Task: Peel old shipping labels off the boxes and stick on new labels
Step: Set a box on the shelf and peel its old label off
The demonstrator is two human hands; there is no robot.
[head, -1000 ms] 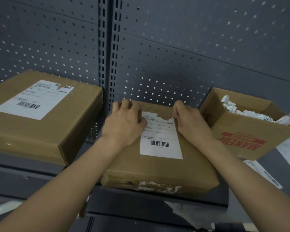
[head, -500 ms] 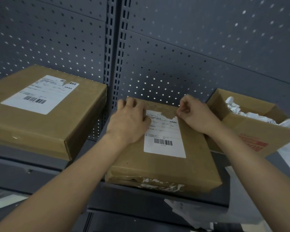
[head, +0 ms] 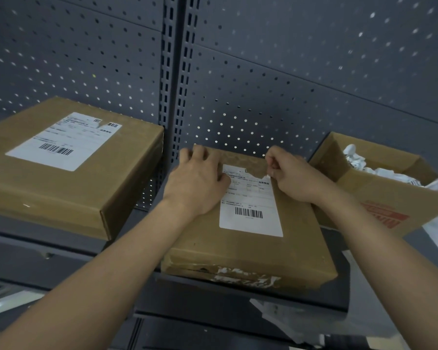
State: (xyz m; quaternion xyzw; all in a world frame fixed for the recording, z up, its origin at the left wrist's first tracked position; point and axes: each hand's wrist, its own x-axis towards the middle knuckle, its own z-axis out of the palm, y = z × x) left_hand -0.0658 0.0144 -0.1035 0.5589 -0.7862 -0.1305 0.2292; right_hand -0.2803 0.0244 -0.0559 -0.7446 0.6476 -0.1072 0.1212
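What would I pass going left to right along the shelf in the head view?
In order: left box → left hand → label → right hand, pinching the label's torn corner → open box holding crumpled paper.

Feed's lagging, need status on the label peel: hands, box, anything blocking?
Left hand flat on middle box, bracing it. Right hand pinching torn top-right corner of label. Label otherwise stuck down. Nothing blocking.
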